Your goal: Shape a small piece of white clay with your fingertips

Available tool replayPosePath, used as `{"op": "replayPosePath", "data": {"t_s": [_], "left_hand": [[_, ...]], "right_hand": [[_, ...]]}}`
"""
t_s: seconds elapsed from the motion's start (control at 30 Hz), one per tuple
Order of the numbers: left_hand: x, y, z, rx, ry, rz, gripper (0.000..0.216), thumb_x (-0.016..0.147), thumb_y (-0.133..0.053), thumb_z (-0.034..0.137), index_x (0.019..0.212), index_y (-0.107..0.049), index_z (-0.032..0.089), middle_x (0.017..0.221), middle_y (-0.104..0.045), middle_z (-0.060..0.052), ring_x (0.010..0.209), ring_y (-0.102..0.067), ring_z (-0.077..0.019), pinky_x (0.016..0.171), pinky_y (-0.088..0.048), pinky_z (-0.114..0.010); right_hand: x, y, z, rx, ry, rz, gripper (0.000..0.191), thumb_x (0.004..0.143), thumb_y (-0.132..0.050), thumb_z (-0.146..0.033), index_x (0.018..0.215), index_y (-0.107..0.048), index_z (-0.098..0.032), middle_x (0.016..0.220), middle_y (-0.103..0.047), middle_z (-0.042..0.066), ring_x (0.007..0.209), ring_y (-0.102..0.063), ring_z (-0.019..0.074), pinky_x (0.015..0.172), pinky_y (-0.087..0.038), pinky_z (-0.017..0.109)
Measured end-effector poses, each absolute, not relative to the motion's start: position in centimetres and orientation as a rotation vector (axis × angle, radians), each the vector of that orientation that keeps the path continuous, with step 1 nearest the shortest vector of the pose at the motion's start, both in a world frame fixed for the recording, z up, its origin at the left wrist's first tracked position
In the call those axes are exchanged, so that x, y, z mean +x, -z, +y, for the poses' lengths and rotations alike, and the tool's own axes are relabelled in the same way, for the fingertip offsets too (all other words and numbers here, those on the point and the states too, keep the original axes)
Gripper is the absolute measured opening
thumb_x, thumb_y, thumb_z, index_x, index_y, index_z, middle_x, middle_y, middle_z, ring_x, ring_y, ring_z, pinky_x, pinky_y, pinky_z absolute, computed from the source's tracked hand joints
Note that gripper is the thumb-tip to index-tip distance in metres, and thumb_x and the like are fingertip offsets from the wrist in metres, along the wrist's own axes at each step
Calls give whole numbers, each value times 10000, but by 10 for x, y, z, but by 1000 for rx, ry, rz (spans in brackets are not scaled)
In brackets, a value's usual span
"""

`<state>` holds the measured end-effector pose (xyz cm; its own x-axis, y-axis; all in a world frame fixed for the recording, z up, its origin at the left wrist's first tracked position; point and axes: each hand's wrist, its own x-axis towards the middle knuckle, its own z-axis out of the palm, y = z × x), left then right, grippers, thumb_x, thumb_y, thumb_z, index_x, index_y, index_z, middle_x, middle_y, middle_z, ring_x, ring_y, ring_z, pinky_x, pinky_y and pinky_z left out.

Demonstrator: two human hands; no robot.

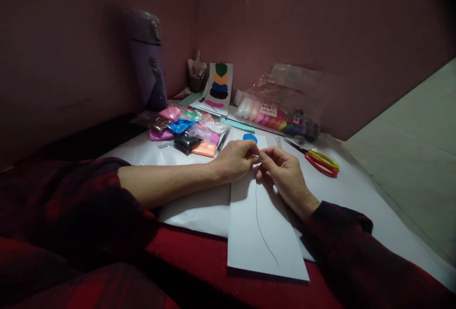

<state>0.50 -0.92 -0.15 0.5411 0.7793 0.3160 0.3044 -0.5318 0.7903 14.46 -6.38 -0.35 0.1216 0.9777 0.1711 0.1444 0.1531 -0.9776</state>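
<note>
Plaid cloth nearest, lower left. White paper strip at centre, beneath both hands, long axis running toward the bottom edge; blue patch at its far end, just beyond the fingers — left hand nearer. Left forearm enters almost level; right hand angles up from lower right. Both pinches closed, tips meeting — anything between them, cannot tell.

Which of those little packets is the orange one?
The orange packet is at the front, just right of the black packet. Its colour sets it apart: no other packet in view looks orange.
</note>
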Motion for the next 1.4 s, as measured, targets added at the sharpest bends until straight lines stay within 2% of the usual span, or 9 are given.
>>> {"op": "replayPosePath", "data": {"t_s": [0.27,0.4,0.7,0.9,1.13,1.4], "left_hand": [[6,-1,-10,2063,-885,874,83,796,-571,209,785,-623,145,563,-512,44,565,-467,-85,598,-359,-241],[6,0,-11,2065,-879,875,95,794,-585,224,741,-599,147,555,-499,45,557,-460,-81,585,-349,-237],[6,2,-10,2097,-909,903,61,747,-622,209,761,-611,151,691,-585,16,634,-492,-92,595,-362,-231],[7,4,-10,2112,-932,926,71,748,-620,217,784,-623,156,711,-595,10,641,-488,-96,596,-355,-234],[5,0,-12,2084,-909,904,139,810,-581,277,775,-631,153,640,-593,13,603,-500,-94,596,-356,-237],[6,-2,-11,1972,-920,898,140,805,-577,276,766,-612,147,588,-594,27,543,-504,-83,585,-374,-238]], "right_hand": [[144,4,-65,-1225,-934,-1256,294,777,-714,-428,800,-605,-155,530,-603,-28,384,-533,80,352,-392,178],[145,3,-64,-1208,-920,-1242,289,775,-723,-406,869,-605,-160,543,-604,-38,385,-537,83,341,-387,178],[146,6,-64,-1195,-936,-1248,283,791,-707,-421,856,-607,-165,466,-571,-46,367,-532,98,351,-396,188],[146,6,-63,-1185,-931,-1264,272,810,-692,-416,866,-615,-161,453,-572,-42,360,-527,97,345,-379,180],[145,4,-64,-1221,-914,-1258,298,783,-709,-443,850,-619,-167,481,-590,-36,357,-517,88,338,-383,179],[145,6,-64,-1188,-932,-1247,279,831,-654,-442,827,-610,-167,522,-604,-27,368,-526,81,347,-380,171]]}}
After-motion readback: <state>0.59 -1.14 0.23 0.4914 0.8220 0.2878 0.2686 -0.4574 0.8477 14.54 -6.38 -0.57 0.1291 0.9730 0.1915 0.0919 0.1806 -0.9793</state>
